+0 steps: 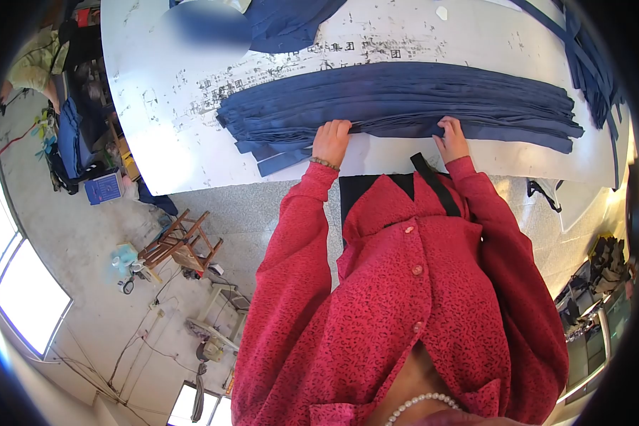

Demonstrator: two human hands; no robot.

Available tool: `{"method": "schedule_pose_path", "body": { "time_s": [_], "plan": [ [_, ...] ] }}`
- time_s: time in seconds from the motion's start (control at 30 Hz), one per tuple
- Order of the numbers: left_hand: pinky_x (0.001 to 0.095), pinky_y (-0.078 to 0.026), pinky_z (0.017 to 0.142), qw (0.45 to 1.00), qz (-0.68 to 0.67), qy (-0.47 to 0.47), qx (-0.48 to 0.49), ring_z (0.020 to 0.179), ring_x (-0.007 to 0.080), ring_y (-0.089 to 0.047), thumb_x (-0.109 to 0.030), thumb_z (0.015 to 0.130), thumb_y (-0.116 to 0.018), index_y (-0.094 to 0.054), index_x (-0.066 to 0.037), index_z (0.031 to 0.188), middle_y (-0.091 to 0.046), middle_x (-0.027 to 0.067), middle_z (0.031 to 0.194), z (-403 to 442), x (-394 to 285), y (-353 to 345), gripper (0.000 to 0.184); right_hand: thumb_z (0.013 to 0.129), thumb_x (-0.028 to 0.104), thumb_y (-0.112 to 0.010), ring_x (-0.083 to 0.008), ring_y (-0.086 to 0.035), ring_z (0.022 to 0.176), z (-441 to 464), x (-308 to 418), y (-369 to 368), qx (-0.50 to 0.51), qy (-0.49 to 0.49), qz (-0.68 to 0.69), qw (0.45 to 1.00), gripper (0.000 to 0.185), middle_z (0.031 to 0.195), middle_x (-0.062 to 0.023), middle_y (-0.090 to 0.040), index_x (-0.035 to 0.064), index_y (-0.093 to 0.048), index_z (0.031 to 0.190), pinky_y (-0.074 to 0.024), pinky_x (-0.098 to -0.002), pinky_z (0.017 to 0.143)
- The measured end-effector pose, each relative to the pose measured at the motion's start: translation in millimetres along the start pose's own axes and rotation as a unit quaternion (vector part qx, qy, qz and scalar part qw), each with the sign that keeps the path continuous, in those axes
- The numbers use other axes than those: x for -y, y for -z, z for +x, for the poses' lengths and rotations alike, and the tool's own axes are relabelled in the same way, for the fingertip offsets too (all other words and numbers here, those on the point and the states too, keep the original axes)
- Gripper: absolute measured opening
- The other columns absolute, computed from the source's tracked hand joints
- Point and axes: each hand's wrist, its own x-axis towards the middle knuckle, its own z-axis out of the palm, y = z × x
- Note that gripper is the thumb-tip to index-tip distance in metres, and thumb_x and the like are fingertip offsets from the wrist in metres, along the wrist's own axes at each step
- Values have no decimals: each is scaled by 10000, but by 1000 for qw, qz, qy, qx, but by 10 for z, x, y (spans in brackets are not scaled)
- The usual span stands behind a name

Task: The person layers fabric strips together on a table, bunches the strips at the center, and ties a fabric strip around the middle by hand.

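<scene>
A long, layered stack of navy fabric strips point(405, 89) lies across the white table, its layers fanned toward me. At the stack's near edge, my left hand point(331, 142), with a beaded bracelet at the wrist, has its fingers closed on a fabric strip. Farther right along the same edge, my right hand point(452, 140) pinches the fabric between thumb and curled fingers. Between the hands a strip edge point(397, 129) is slightly lifted and folded. A few loose strip ends point(280, 162) stick out at the lower left, beside my left hand.
The white table point(149, 135) bears printed characters and dark smudges. More navy fabric point(291, 25) lies at its far side, and loose navy strips point(593, 78) hang at the right. A wooden stool point(184, 241) stands on the floor at left. Another person point(35, 67) is at upper left.
</scene>
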Motion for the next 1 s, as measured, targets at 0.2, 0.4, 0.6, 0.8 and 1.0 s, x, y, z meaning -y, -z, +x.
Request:
{"method": "schedule_pose_path", "body": {
  "time_s": [0.2,0.4,0.6,0.8,1.0],
  "plan": [
    [363,-424,774,998,14,37,39,948,235,-535,-86,629,-708,-596,-95,874,-547,44,1055,153,-40,144,269,727,31,-662,-330,-514,1015,12,13,17,-1,12,-6,1000,338,1093,-134,-480,4,-493,1019,-441,-347,852],
    [411,-336,936,999,49,-1,17,1217,242,-426,-101,612,-725,-596,-101,797,-502,65,1251,309,-70,250,226,724,27,-662,-328,-511,1021,12,-16,-3,0,11,-6,1000,340,1088,-136,-479,-3,-496,1019,-440,-347,857],
    [403,-339,932,999,40,-14,13,1202,236,-444,-98,608,-727,-589,-103,801,-518,61,1229,289,-32,208,237,724,25,-661,-326,-511,1022,19,24,24,2,9,-11,1000,335,1090,-135,-478,-4,-501,1016,-440,-346,855],
    [391,-373,890,999,36,-25,-20,1076,217,-519,-95,630,-711,-587,-98,819,-568,31,1050,217,-45,183,226,725,34,-663,-327,-513,1021,9,-9,-1,9,-7,-3,1000,330,1098,-138,-479,-1,-504,1013,-440,-347,857],
    [346,-440,701,1000,8,-10,6,822,217,-560,-82,671,-673,-602,-87,883,-569,29,916,4,-37,51,223,730,42,-663,-326,-514,1023,17,-5,8,1,11,-15,1000,324,1101,-137,-482,3,-505,1010,-440,-350,860]
  ]
}}
